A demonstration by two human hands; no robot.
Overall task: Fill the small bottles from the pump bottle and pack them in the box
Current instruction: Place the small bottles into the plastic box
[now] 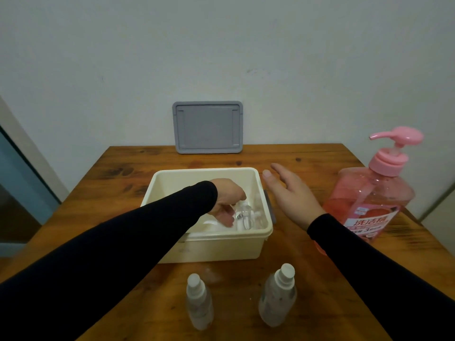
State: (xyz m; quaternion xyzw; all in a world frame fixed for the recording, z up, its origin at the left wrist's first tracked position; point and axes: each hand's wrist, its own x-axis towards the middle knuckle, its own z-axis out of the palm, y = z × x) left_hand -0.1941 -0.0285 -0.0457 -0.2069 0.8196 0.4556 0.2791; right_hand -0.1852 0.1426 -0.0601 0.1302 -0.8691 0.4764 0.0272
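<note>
left hand (227, 204) grasps a small bottle (243, 215) inside the box (211, 244); right hand (293, 193) released beside the box; two bottles (199, 301) in front of the box remain unpacked.

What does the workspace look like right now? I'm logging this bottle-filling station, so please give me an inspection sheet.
Surface: wooden table, knots and grain visible.
Job's things: cream box open, small clear bottles inside; two small bottles standing on the near edge; pink pump bottle upright on the right, liquid inside.
Clutter: grey lid leaning against the wall.
Grippers: left hand inside the box, fingers at a bottle, grip unclear; right hand open, hovering between box and pump bottle.
Cables: nothing seen.
Surroundings: plain pale wall.
</note>
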